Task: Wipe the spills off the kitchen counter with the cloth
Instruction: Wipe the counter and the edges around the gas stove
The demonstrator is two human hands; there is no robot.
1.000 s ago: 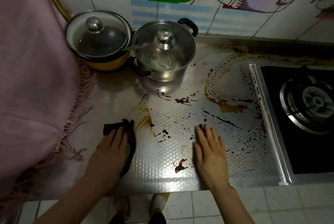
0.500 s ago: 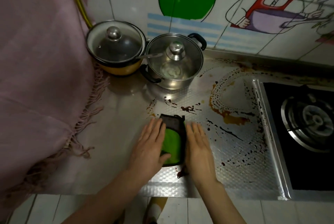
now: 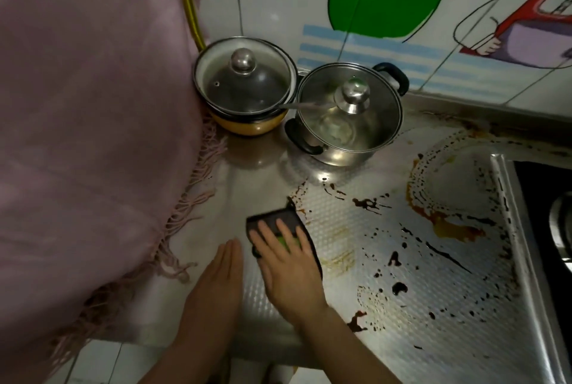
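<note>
Right now the cloth (image 3: 280,225), dark with a green patch showing between the fingers, lies flat on the tabletop (image 3: 356,263) under the right hand (image 3: 289,263), whose grip is a spread palm pressing down on it, not a closed fist. The left hand (image 3: 218,275) rests flat and empty just beside it on the left, fingers straight and together, touching the tabletop but not the cloth. What matters for the next stroke is direction: nearly all the spills (image 3: 399,286) lie to the right of the cloth and a little beyond it, toward the stove (image 3: 544,229), with dark drops and an orange-brown ring spread between the cloth and the stove's edge. The cloth's long axis runs roughly away from the person, tilted slightly, so a sweep to the right would likely carry its broad side across the mess. The right hand is already on it and nearer the stains. A steel pot (image 3: 346,117) stands behind, well clear.
</note>
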